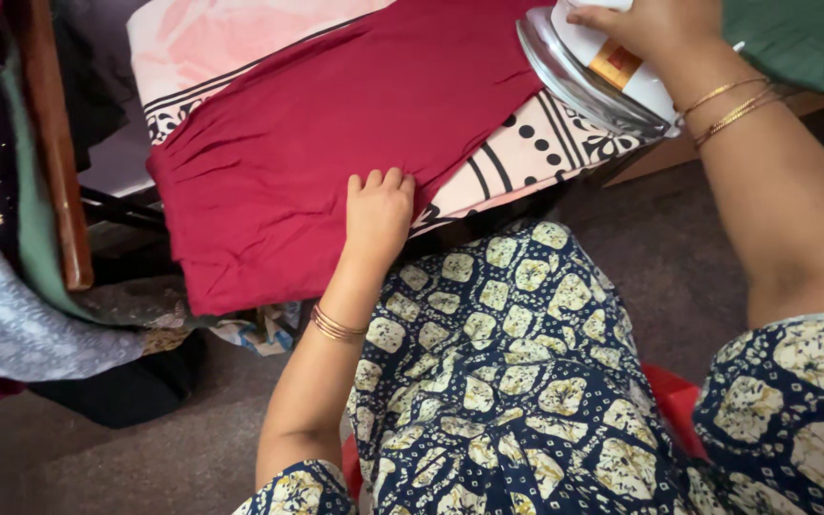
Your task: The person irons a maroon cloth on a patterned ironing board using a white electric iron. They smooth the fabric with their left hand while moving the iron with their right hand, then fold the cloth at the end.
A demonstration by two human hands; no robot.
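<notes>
Head view: dark red garment lies flat over the patterned ironing pad, long axis running lower left to upper right. Left hand presses its near edge, fingers flat, grasping nothing — right hand clenches the iron, tilted up off the cloth's right end. Iron handle cut off at frame top.

Your dark red garment lies over a pale pink cover edged with black dots and stripes. Beside it, your iron is white with a silver soleplate; your dress is navy with cream, possibly floral, patches.
</notes>
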